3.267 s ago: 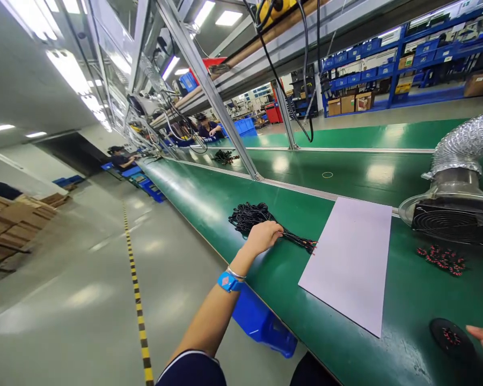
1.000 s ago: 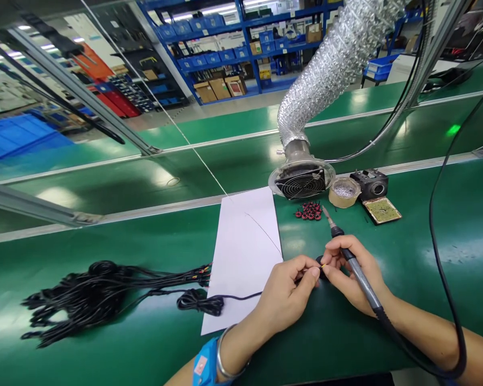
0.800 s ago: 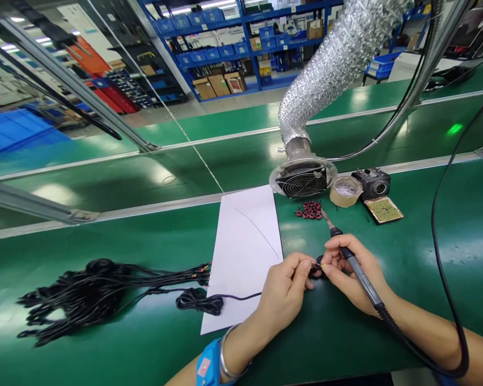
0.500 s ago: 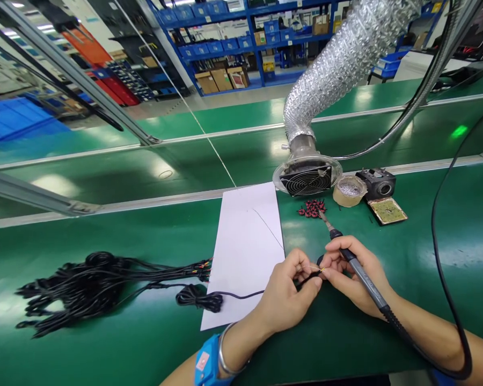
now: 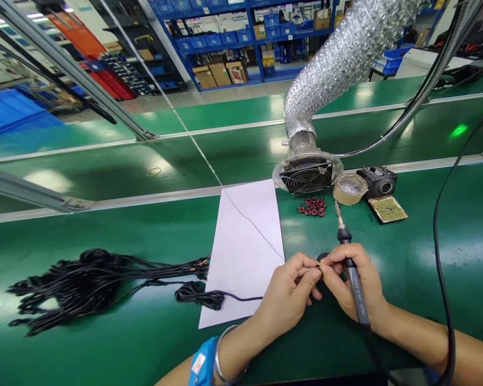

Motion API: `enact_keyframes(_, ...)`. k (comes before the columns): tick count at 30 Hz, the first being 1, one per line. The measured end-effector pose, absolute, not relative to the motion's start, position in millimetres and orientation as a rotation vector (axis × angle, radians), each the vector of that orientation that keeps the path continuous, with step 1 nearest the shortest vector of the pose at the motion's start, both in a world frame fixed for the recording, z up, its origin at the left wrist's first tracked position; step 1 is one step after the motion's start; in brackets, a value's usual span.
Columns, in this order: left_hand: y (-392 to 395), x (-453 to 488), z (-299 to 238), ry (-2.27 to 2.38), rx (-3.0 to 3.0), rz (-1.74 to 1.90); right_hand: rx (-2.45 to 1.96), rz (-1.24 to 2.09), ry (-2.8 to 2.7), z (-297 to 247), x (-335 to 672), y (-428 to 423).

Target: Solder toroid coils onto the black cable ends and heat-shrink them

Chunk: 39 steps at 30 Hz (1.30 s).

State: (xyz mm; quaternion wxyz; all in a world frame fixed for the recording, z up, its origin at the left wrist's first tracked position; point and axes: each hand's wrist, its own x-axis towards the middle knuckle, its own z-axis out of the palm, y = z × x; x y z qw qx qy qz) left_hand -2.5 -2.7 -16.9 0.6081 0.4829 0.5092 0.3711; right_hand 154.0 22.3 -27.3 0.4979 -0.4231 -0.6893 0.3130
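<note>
My left hand [image 5: 292, 292] is closed, thumb and forefinger pinching the end of a black cable [image 5: 241, 298] that runs in from the left. My right hand [image 5: 356, 279] is closed around a soldering iron [image 5: 358, 297], its tip pointing up and away, near the solder cup. The thumb and forefinger of that same hand meet a thin wire with a yellow bit [image 5: 319, 265] at my left fingertips. A fine strand [image 5: 261, 233] slants down over the white sheet [image 5: 241, 241] to my left hand. The fingers hide most of the cable's end.
Bundled black cables [image 5: 88, 289] lie at left, with one coil [image 5: 199, 296] beside the sheet. Beyond my hands are small red-and-black rings [image 5: 313, 207], a round cup [image 5: 350, 188], an iron stand [image 5: 378, 182] with a sponge tray [image 5: 388, 209], and a fume extractor [image 5: 308, 177].
The soldering iron has swung more upright, its tip moving right from the red-and-black rings toward the cup. My fingertips have drawn closer together around the thin wire.
</note>
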Motion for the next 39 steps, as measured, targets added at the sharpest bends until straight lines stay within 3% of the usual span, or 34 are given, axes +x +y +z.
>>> enact_keyframes(11, -5.3, 0.6, -23.3, 1.2, 1.039, 0.965, -1.046, 0.669, -1.672, -30.6, 142.9, 15.1)
enact_keyframes(39, 14.3, -21.1, -7.3, 1.107, 1.369, 0.587, -0.58, 0.543, -1.989, -28.0, 176.6, 45.2)
